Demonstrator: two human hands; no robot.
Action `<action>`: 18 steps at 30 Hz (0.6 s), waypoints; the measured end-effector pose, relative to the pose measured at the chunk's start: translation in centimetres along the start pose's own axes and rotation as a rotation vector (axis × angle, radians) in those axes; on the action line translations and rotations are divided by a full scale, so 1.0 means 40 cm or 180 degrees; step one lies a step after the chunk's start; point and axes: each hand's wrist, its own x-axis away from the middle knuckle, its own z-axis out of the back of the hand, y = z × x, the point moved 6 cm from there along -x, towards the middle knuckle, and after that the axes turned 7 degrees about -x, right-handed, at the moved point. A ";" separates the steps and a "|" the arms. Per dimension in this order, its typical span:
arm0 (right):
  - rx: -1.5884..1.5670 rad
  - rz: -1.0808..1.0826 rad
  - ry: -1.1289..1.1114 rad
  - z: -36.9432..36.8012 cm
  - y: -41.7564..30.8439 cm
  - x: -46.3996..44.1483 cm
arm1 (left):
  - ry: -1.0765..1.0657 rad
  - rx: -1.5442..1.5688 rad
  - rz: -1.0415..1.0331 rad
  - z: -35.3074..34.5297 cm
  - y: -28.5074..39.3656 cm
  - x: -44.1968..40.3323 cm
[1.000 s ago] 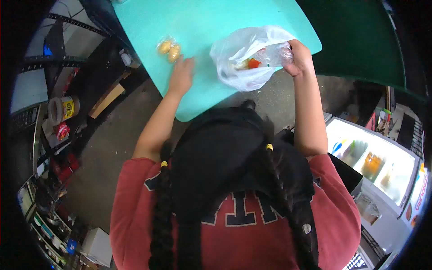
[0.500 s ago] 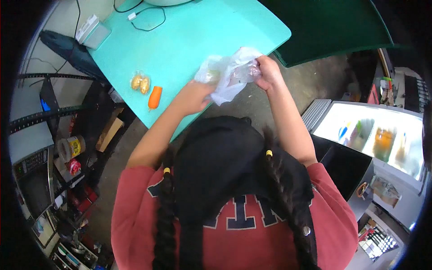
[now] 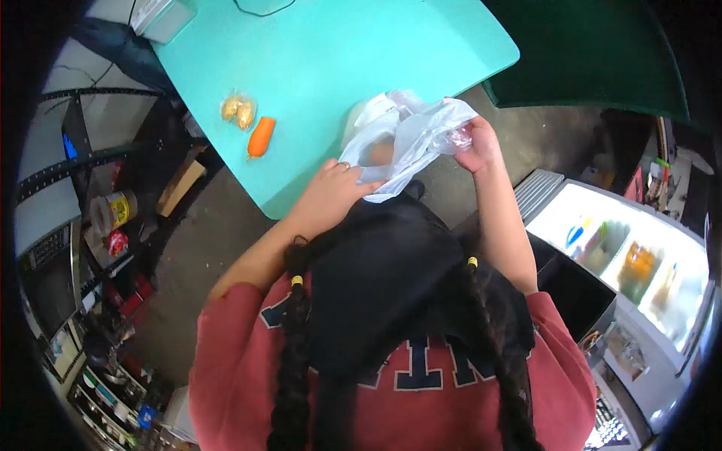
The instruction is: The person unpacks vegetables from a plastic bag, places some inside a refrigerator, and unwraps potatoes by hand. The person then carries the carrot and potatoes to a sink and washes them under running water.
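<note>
Over the near edge of the turquoise table, a thin white plastic bag (image 3: 410, 139) is stretched between my two hands. The fingers of my left hand (image 3: 335, 188) pinch the bag's near rim. My right hand (image 3: 477, 146) is closed on its right side, together with some crinkled clear plastic (image 3: 454, 140). The bag's mouth gapes toward me, and something brownish (image 3: 381, 154) shows inside, too unclear to name. To the left of my left hand lies a carrot (image 3: 261, 137) with a cut end. Beside it is a small clear-wrapped packet (image 3: 239, 110) of yellowish lumps.
The turquoise table (image 3: 331, 60) has a rounded far-right corner. A clear plastic container (image 3: 164, 19) stands at its back left, near a dark cable (image 3: 263, 11). To the right is an open, lit fridge (image 3: 594, 225) with food inside. Shelving (image 3: 90, 165) lines the left.
The bag has come nearer to my body and its mouth has opened wider. My left hand has shifted to the bag's near rim; my right hand has moved slightly right and down.
</note>
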 end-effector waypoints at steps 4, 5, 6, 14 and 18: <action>-0.0380 -0.0124 -0.0186 0.003 0.019 -0.026 | -0.0051 0.0098 -0.0052 -0.039 -0.017 0.020; -0.0561 -0.0142 -0.0267 -0.001 0.027 -0.034 | -0.0046 0.0113 0.0001 -0.048 -0.023 0.026; -0.0637 -0.0219 -0.0213 -0.011 0.031 -0.033 | -0.0008 0.0131 0.0028 -0.055 -0.026 0.028; -0.0867 0.0188 0.0337 -0.081 -0.042 0.048 | 0.0359 -0.0095 0.0393 0.104 -0.107 -0.019; -0.1437 -0.0552 -0.1335 -0.024 -0.088 0.075 | 0.0874 -0.0425 0.0222 0.233 -0.063 -0.076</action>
